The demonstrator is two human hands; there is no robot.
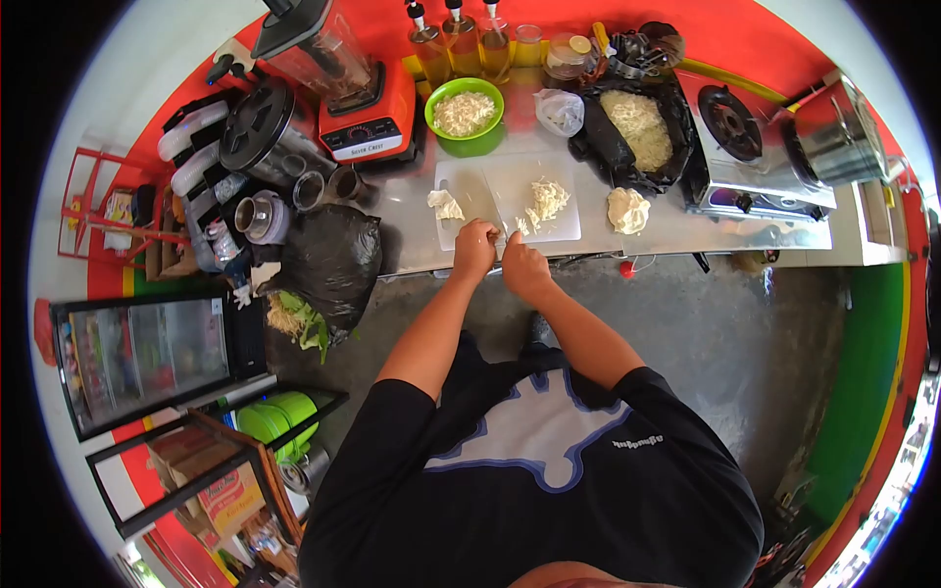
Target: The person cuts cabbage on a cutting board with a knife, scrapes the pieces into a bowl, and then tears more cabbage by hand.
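My left hand (475,247) is closed at the front edge of a white cutting board (561,227), fingers pinched together. Right beside it is my right hand (526,267), also closed, its fingertips near the board's edge. Something small and pale shows between the two hands, too small to name. On the board's right half lies a heap of pale shredded food (549,200). A larger pale torn piece (446,205) sits on the left half. To the right of the board, a whitish clump of food (628,211) rests on the steel counter (412,235).
Behind the board stands a green bowl (469,145) of pale shreds, beside a red blender (368,122). An open black bag (603,147) holds more shreds, near a gas stove (760,181). A stuffed black bag (333,257) is at the left. Oil bottles (461,44) line the back.
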